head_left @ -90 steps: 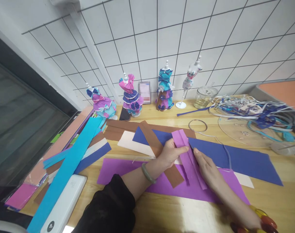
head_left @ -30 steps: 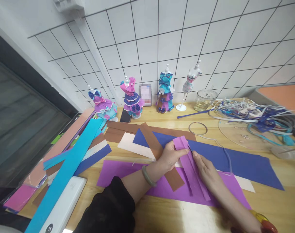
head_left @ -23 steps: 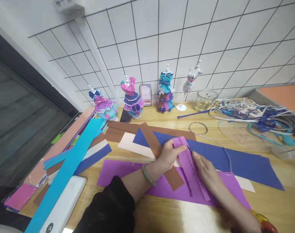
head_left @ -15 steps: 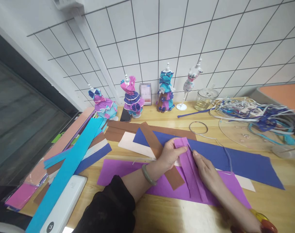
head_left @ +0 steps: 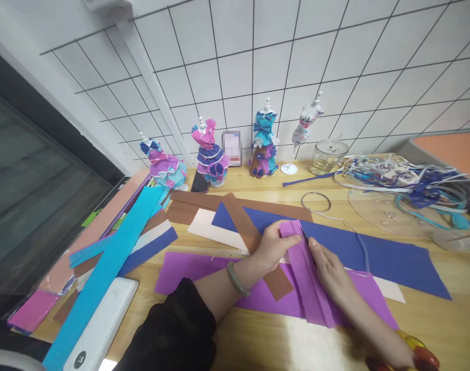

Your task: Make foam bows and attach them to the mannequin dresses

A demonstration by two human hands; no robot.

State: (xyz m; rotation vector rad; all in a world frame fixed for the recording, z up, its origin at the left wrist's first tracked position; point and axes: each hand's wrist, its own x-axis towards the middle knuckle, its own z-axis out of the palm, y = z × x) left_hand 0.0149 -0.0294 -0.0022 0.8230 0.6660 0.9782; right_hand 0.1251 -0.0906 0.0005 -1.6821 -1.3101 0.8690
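My left hand (head_left: 272,247) is closed on the upper end of a folded purple crepe paper strip (head_left: 302,268), with the thumb across its front. The strip hangs down toward me in long folds. At its right edge, my right hand (head_left: 328,265) grips a thin dark pointed tool (head_left: 304,234); most of it is hidden in the fingers, so its kind does not show. Under both hands lies a wide purple paper sheet (head_left: 192,273). A brown paper strip (head_left: 277,282) crosses it beneath my left wrist, and a blue paper strip (head_left: 389,260) extends behind my right hand.
Small dress forms in paper dresses (head_left: 264,147) line the wall, beside a bare one (head_left: 306,126). A glass jar (head_left: 325,157) and tangled ribbons (head_left: 405,180) sit at right. On the left are turquoise paper (head_left: 107,263) and a white device (head_left: 103,324). A wire ring (head_left: 316,202) lies behind.
Both hands have shifted slightly right together with the folded purple strip. The dark tool still sits at the strip's right edge.
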